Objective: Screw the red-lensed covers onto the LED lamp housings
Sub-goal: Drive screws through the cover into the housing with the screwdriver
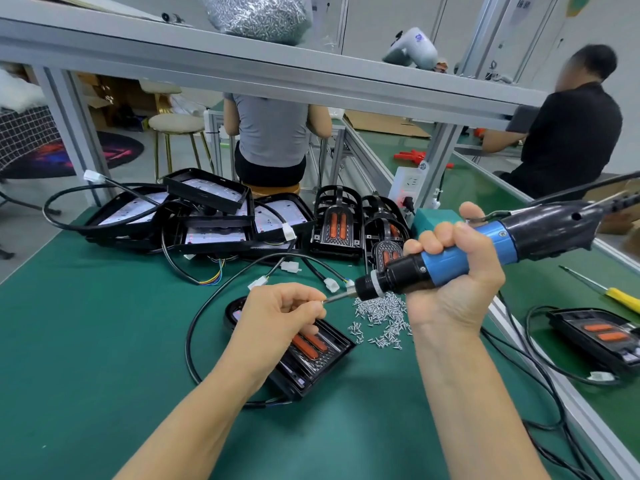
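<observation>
A black lamp housing with a red-lensed cover lies on the green mat in front of me. My left hand hovers over it and pinches something small at the tip of the screwdriver bit; the screw itself is hidden by my fingers. My right hand grips a blue and black electric screwdriver, held almost level with its bit pointing left. A heap of small silver screws lies just right of the housing. Several open LED housings are stacked at the back, with spare red-lensed covers beside them.
Black cables with white connectors loop across the mat. An assembled lamp and a yellow-handled screwdriver lie on the bench to the right. A power strip hangs on the frame post. Two people sit beyond the bench.
</observation>
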`<state>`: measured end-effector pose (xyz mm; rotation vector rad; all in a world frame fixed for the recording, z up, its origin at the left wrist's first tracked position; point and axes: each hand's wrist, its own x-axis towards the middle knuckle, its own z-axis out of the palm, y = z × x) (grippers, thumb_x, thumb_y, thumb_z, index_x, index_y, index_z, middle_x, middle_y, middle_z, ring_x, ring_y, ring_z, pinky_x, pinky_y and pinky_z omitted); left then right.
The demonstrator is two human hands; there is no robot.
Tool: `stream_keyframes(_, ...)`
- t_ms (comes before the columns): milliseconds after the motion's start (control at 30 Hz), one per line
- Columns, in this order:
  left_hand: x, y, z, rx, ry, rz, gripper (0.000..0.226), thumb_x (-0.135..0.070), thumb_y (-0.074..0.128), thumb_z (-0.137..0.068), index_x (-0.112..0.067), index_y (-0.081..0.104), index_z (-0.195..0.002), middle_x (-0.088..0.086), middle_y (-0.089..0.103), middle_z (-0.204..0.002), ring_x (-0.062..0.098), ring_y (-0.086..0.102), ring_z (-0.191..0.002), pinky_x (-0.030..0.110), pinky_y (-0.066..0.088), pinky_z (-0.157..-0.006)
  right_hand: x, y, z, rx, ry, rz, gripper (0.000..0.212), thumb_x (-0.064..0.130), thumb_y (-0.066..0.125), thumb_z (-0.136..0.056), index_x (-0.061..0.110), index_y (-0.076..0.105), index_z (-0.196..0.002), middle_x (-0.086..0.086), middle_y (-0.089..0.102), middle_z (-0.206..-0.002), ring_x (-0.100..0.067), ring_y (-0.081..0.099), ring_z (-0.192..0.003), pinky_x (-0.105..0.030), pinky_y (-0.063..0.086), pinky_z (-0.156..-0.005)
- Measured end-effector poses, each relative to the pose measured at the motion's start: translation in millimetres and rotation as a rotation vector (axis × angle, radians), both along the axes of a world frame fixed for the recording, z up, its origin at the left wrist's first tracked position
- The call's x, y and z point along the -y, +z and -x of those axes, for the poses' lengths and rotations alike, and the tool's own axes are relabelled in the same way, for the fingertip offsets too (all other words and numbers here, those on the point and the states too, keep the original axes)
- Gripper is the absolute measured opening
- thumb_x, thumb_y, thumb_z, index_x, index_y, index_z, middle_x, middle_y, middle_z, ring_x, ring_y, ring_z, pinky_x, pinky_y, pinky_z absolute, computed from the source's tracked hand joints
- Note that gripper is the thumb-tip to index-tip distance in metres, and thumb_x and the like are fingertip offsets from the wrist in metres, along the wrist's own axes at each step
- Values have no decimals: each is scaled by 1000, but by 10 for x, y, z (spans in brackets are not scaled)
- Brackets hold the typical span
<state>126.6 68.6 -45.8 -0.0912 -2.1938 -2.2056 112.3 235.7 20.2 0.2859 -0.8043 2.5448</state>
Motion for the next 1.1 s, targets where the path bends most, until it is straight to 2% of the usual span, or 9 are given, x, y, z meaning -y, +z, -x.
stream_keyframes(133, 9, 16, 19, -16, -17, 12, 17, -4, 70, -81, -19, 76, -80, -1, 73, -74, 6, 62, -64, 18, 52, -60, -19, -26, 29, 21, -1, 28, 24, 6, 51, -72, 19, 54, -93, 6, 46, -57, -8, 44, -50, -22, 44, -56)
stream_keyframes(233, 109, 15, 26, -48, -10, 92, 26, -23, 80, -68, -34, 74, -91, -5, 70, -81, 9, 57, -70, 25, 49, -72, -60, -61, 42, 30, -3, 32, 24, 6, 51, -73, 18, 55, -92, 6, 46, -57, -8, 44, -49, -22, 44, -56)
stream_keyframes(333, 378, -61, 119, -38, 225, 147, 40, -31, 82, -64, -41, 68, -100, -8, 66, -101, 12, 60, -85, 25, 46, -74, -119, -91, 51, 39, -12, 18, 23, 6, 51, -73, 18, 54, -92, 6, 45, -57, -8, 44, -49, -21, 43, -55)
stream_keyframes(433, 655, -248, 223, 150, 466, 315, 40, -33, 74, -79, -23, 59, -114, 0, 61, -107, 19, 57, -94, 34, 45, -79, -166, -138, 86, 51, -29, 14, 24, 6, 51, -73, 18, 54, -93, 6, 46, -57, -8, 43, -49, -22, 43, -55)
stream_keyframes(600, 603, -341, 319, 518, 197, 228, 44, -51, 68, -80, -11, 65, -96, 9, 69, -83, 19, 62, -60, 26, 51, -49, -44, -237, 245, 77, -22, -38, 28, 3, 52, -70, 17, 53, -94, 4, 45, -57, -9, 43, -49, -24, 42, -55)
stream_keyframes(667, 551, -338, 368, 534, 152, 174, 33, -37, 75, -77, -9, 68, -92, 8, 73, -77, 19, 66, -60, 26, 52, -48, 51, -285, 315, 87, -24, -64, 29, 2, 53, -68, 17, 54, -93, 3, 44, -56, -10, 43, -49, -25, 42, -54)
stream_keyframes(833, 447, -437, 337, 532, 165, -4, 28, 4, 73, -74, 5, 64, -100, 18, 72, -87, 27, 66, -72, 40, 55, -76, 203, -426, 480, 108, -25, -123, 30, 0, 54, -70, 15, 56, -96, 2, 46, -54, -13, 45, -48, -27, 44, -55)
stream_keyframes(967, 461, -484, 274, 460, 186, -92, 30, 7, 74, -71, 1, 64, -99, 13, 73, -81, 25, 67, -67, 36, 54, -71, 268, -491, 574, 114, -64, -190, 33, -1, 55, -68, 13, 54, -98, 1, 46, -52, -15, 45, -49, -29, 43, -57)
stream_keyframes(1100, 433, -474, 242, 377, 201, -119, 30, 11, 75, -69, -3, 65, -94, 5, 74, -74, 15, 68, -58, 21, 51, -50, 283, -523, 611, 97, -80, -244, 32, -2, 54, -69, 14, 55, -97, 1, 49, -51, -16, 47, -48, -30, 42, -58)
